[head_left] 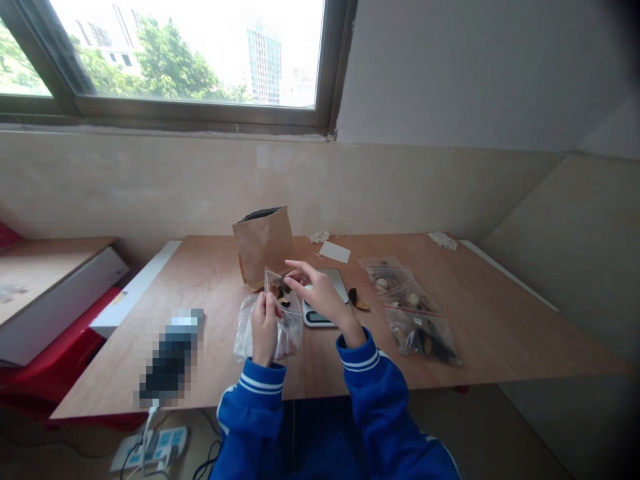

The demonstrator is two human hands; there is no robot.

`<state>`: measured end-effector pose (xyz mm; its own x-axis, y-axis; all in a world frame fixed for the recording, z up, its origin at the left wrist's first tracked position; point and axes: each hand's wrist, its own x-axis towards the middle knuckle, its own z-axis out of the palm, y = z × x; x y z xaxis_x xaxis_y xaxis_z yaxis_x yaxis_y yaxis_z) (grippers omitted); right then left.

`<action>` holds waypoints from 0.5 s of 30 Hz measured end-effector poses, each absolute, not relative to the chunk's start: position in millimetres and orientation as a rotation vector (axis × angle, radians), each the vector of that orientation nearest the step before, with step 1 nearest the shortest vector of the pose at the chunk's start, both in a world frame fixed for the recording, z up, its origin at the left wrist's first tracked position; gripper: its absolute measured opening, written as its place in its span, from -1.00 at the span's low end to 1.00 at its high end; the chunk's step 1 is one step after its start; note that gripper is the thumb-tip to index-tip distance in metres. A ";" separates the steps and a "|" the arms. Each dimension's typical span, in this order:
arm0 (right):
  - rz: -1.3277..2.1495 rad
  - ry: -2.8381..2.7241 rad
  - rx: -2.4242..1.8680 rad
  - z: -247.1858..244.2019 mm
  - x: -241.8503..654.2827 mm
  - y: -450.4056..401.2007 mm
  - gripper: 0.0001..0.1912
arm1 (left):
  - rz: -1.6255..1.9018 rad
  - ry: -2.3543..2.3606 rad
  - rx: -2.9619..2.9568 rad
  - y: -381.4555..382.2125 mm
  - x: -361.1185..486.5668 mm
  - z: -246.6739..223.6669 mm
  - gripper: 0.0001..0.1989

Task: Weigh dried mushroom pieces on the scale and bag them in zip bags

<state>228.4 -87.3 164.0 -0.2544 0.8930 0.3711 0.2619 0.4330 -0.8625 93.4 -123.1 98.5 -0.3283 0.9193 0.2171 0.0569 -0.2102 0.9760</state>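
Wooden surface [480,320] | left hand [264,330] pinches clear bag [283,297] upright | right hand [317,287] narrow at its top edge, apparently keeping it open | scale [315,319] just beside

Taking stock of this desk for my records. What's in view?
plywood table: one, tan, under everything
paper bag: one, brown, standing at far edge
paper slip: one, white, far edge
digital scale: one, white and grey, beneath the hands
filled clear bags: three, mixed contents, overlapping at right
dark piece: one, black and tan, beside scale
white tufts: two, far edge
pixelated object: one, obscured, near left
crumpled clear bag: one, under left hand
small clear bag: one, dark pieces inside, between hands
left hand: one, gripping small bag
right hand: one, pinching its top
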 end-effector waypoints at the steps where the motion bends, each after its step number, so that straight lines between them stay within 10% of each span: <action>1: 0.843 -1.761 -0.997 164.1 228.8 -87.2 -0.64 | 1.621 1.362 1.212 -123.4 92.6 98.6 -0.61; 15: 0.211 -2.397 -1.332 36.7 213.5 -117.4 -0.70 | 1.772 1.417 1.154 -127.9 82.4 102.3 -0.62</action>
<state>213.5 -117.4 36.7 -0.4731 0.8415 0.2607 0.7831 0.5373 -0.3133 82.4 -127.9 102.3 -0.4520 0.8519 0.2645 0.0704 -0.2615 0.9626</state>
